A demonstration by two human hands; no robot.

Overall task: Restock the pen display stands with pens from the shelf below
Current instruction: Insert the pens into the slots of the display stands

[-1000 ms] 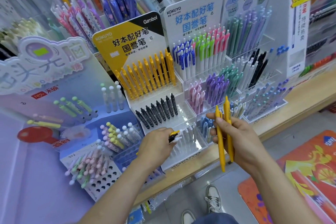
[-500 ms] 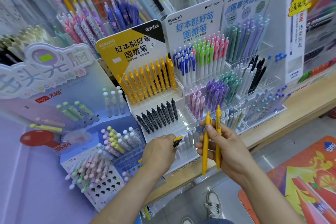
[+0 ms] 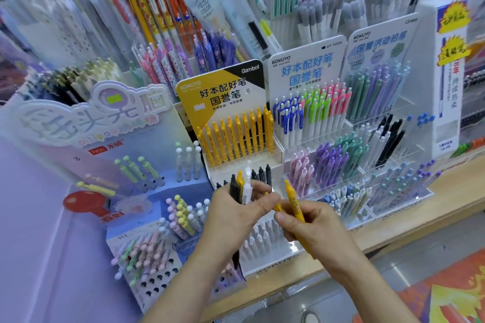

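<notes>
Right hand (image 3: 315, 225) clamped on a yellow pen (image 3: 295, 203); left hand (image 3: 236, 217) clutching a bundle of black, yellow and white pens (image 3: 242, 189).
Both are held just before the Kokuyo stand (image 3: 223, 92); its yellow row (image 3: 236, 136) looks nearly full, so restocking appears mid-way, with the hand-held pens not yet slotted.

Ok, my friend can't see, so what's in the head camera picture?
In a stationery shop, the left hand holds a bunch of black, yellow and white pens, and close beside it the right hand grips a yellow pen. Behind them a yellow stand holds a row of yellow pens.
</notes>
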